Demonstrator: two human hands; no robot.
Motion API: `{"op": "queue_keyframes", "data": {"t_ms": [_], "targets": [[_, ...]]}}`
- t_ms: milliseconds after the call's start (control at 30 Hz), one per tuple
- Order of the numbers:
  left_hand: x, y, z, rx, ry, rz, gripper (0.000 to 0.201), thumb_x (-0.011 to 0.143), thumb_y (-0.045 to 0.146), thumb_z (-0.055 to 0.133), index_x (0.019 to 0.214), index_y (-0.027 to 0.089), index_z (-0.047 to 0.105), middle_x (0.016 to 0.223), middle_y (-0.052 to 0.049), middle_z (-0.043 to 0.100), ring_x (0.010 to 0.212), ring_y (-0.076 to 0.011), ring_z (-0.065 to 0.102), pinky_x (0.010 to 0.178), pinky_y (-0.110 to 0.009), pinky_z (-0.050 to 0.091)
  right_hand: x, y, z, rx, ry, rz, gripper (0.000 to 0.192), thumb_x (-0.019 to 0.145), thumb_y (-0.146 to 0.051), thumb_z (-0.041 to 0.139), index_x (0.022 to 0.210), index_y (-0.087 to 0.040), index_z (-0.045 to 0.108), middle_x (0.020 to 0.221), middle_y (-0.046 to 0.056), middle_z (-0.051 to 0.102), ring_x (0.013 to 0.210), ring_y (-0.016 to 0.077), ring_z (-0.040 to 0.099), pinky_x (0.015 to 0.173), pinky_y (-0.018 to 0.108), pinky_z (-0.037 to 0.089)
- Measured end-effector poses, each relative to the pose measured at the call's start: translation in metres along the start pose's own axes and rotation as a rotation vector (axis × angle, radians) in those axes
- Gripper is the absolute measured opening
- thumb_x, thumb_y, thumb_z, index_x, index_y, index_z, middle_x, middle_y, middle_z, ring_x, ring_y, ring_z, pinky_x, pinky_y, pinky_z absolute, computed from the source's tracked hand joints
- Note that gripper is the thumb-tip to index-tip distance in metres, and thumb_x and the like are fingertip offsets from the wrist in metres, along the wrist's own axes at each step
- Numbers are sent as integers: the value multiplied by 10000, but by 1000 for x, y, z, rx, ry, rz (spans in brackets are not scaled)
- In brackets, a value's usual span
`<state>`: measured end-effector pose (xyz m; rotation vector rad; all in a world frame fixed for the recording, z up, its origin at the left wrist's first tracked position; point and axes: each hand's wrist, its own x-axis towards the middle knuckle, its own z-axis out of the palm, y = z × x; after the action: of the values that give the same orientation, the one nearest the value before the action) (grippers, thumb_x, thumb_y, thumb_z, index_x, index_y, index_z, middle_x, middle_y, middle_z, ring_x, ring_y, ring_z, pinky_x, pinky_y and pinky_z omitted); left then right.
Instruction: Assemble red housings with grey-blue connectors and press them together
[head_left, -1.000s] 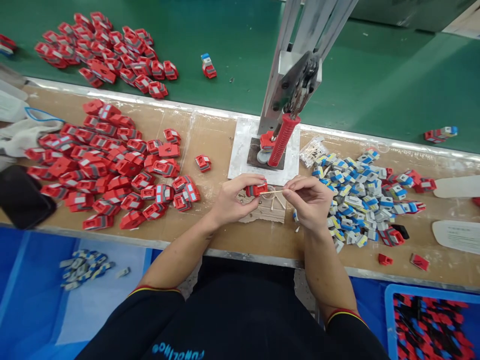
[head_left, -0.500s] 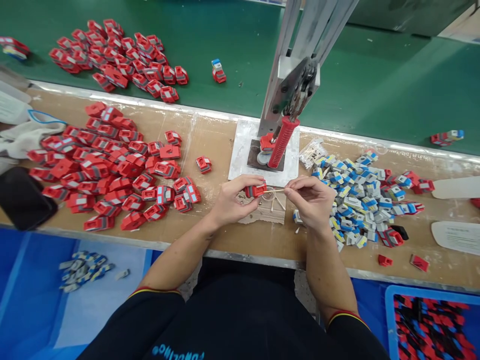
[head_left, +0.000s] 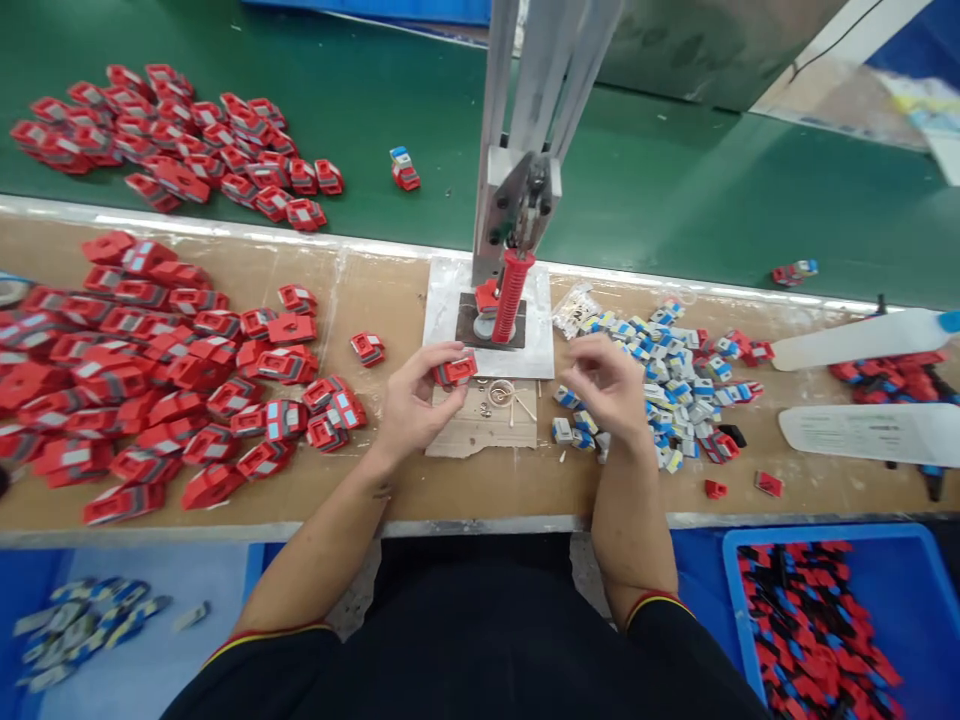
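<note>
My left hand (head_left: 421,400) pinches a small red and grey toy vehicle body (head_left: 455,369) between thumb and fingers, its recessed side visible. To the right, my right hand (head_left: 606,388) hovers at the near-left edge of a heap of white, blue and yellow plastic parts (head_left: 679,385). Its fingers are curled, with a gap from the thumb, and nothing shows between them. Below and between the hands, cotton swabs (head_left: 523,405) and a small round ring (head_left: 501,393) lie on a torn piece of cardboard (head_left: 472,430).
A hand press with a red handle (head_left: 515,297) stands on a metal plate (head_left: 442,310) ahead. Many red bodies (head_left: 180,350) are piled left; more (head_left: 187,140) sit on the green belt (head_left: 712,190). At right lie white bottles (head_left: 862,430) and a blue bin (head_left: 731,600).
My right hand has let go of the cotton swab and moved away from the red body, toward the white and blue parts. My left hand still holds the body. The view has shifted right.
</note>
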<state>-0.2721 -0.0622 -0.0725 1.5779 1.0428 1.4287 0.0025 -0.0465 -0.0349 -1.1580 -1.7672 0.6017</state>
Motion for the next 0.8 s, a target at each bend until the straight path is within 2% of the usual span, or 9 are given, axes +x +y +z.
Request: {"op": "queue_keyframes", "data": {"t_ms": [67, 100, 167, 267, 367, 467, 567, 667, 800], "targets": [[1, -4, 0, -65, 16, -34, 308, 879, 206, 760, 1184, 211, 726, 1243, -97, 777, 1127, -211, 765, 1028, -370, 640, 6, 13, -26, -186, 199, 98, 115, 924, -367, 694, 935, -254, 713, 911, 24, 733, 757, 182, 608, 684, 340, 486], [1, -5, 0, -89, 22, -45, 311, 886, 219, 765, 1194, 216, 720, 1221, -88, 784, 1096, -199, 771, 1012, -360, 648, 10, 19, -37, -311, 210, 141, 102, 909, -350, 692, 914, -249, 708, 904, 33, 733, 781, 199, 610, 725, 363, 492], [1, -8, 1, -117, 25, -58, 328, 888, 232, 778, 1209, 228, 711, 1185, -76, 792, 1052, -183, 776, 973, -338, 662, 19, 28, -47, -564, 42, 208, 74, 863, -310, 714, 868, -238, 697, 905, 66, 748, 848, 248, 622, 811, 417, 497], [0, -8, 3, -135, 18, -64, 348, 886, 235, 781, 1225, 226, 702, 1167, -77, 797, 1035, -177, 781, 944, -321, 671, 33, 36, -38, -849, -267, 265, 58, 829, -246, 726, 834, -226, 672, 917, 130, 768, 980, 330, 632, 898, 477, 485], [-1, -7, 5, -136, 0, -90, 354, 903, 247, 760, 1247, 207, 684, 1150, -87, 798, 1022, -184, 791, 928, -325, 677, 39, 37, -27, -937, -329, 312, 96, 822, -194, 718, 901, -215, 668, 914, 149, 770, 1078, 371, 634, 965, 519, 473], [-3, -4, 6, -151, -26, -117, 415, 905, 235, 755, 1304, 200, 645, 1143, -93, 800, 1010, -192, 803, 906, -325, 686, 29, 30, -33, -649, -205, 339, 242, 814, -204, 737, 1049, -219, 683, 938, 100, 771, 991, 309, 678, 947, 504, 513], [-5, 0, 9, -201, -44, -119, 424, 895, 217, 760, 1299, 204, 630, 1165, -103, 804, 1007, -195, 813, 882, -304, 694, 4, 14, -34, -87, 20, 252, 349, 866, -327, 753, 1201, -272, 673, 1064, 52, 759, 912, 214, 701, 807, 392, 582], [-8, 6, 13, -236, -83, -121, 386, 899, 239, 771, 1261, 194, 643, 1164, -114, 809, 1007, -207, 818, 873, -296, 699, -23, -8, -12, 392, 145, 181, 284, 898, -409, 777, 1155, -321, 695, 1119, 28, 746, 858, 168, 715, 649, 300, 590], [-12, 16, 17, -247, -133, -103, 370, 922, 247, 753, 1274, 190, 655, 1192, -113, 809, 1040, -211, 817, 939, -302, 689, -39, -38, 30, 714, 197, 162, 233, 840, -393, 875, 1007, -330, 726, 1116, 5, 771, 904, 176, 775, 744, 320, 650]]}}
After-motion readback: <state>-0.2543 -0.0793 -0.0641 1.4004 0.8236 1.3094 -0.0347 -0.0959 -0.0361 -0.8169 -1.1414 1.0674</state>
